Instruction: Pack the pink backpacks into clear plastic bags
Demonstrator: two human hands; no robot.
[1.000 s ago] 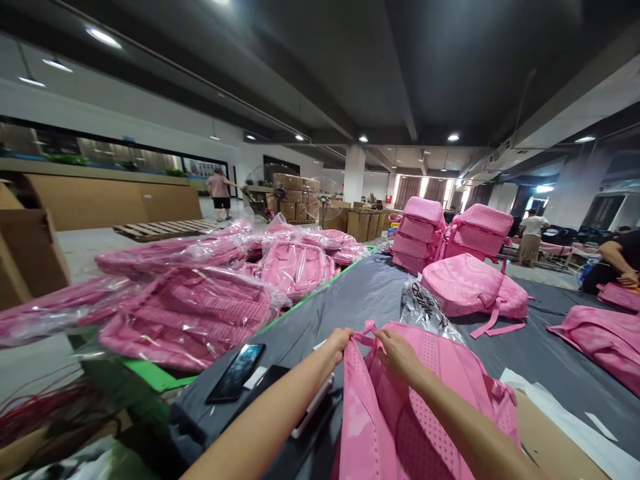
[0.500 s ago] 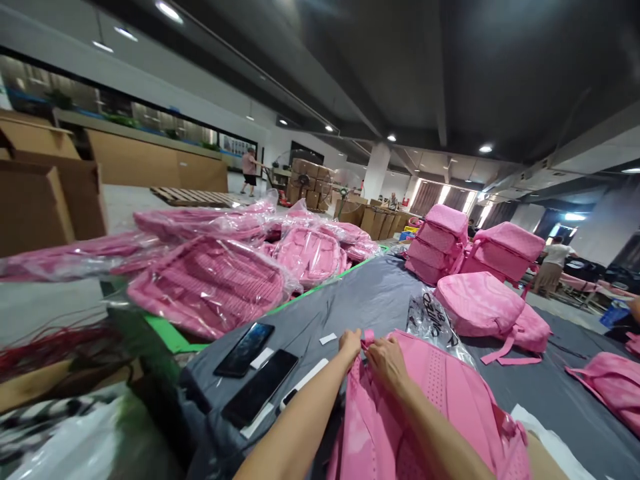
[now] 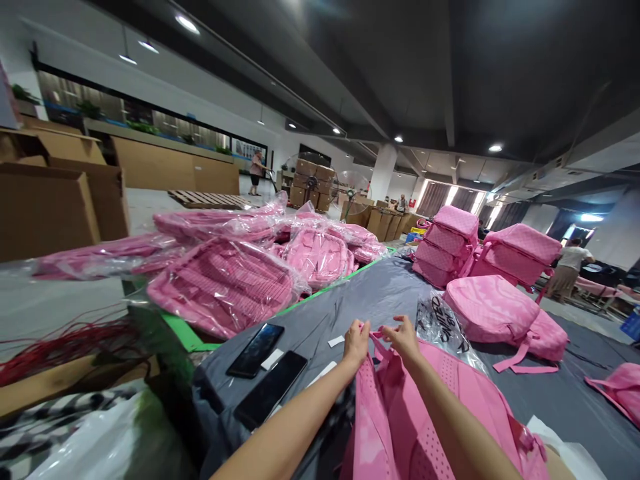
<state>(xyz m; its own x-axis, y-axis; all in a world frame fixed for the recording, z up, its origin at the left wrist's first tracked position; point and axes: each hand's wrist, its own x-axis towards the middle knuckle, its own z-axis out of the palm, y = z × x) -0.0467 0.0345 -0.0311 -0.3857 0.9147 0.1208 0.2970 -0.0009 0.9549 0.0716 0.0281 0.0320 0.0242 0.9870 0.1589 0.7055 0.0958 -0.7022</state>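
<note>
Both forearms extended forward over the bench (image 3: pixel 360 300). Left hand (image 3: pixel 357 342) pinched on the top edge of the pink backpack (image 3: pixel 425 407) lying nearest on the grey bench cover; right hand (image 3: pixel 403 335) grasping the backpack's top strap, fingers partly spread. Versus 0.5 s ago: hands apart rather than touching, right hand raised.

Counts: 2 dark phones (image 3: pixel 256 341) left of the backpack. 1 printed plastic bag (image 3: pixel 443 323) just beyond. Farther: 1 flat unbagged backpack (image 3: pixel 500 310), 2 stacks (image 3: pixel 445 247), heap of bagged backpacks (image 3: pixel 225 283) at left.
</note>
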